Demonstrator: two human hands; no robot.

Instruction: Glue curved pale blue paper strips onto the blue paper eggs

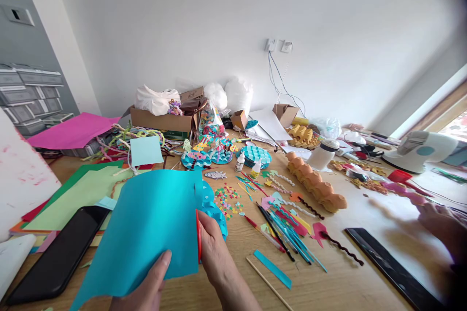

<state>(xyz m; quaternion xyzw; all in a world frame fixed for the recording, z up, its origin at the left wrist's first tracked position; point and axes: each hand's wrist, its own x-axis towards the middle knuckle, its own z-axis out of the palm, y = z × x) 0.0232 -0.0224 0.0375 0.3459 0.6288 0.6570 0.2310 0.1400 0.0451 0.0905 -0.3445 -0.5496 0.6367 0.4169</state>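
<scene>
A large sheet of turquoise paper (146,223) curves upward in front of me. My left hand (148,284) grips its lower edge, thumb on top and fingers hidden beneath. At the sheet's right side, my right hand (215,252) is closed around red-handled scissors (199,238). Their blades are mostly hidden by the paper, and a slit shows near its upper right edge. Behind the sheet, a turquoise egg-carton piece (217,211) is partly covered. Just right of it lies a scatter of small coloured paper bits (228,199).
A black phone (58,257) lies on coloured sheets (76,199) at left. Paintbrushes and blue sticks (288,233), a blue strip (273,269) and a wooden stick (268,283) are at right. Glue bottles (256,169) stand behind. Another person's hand (440,223) is at far right.
</scene>
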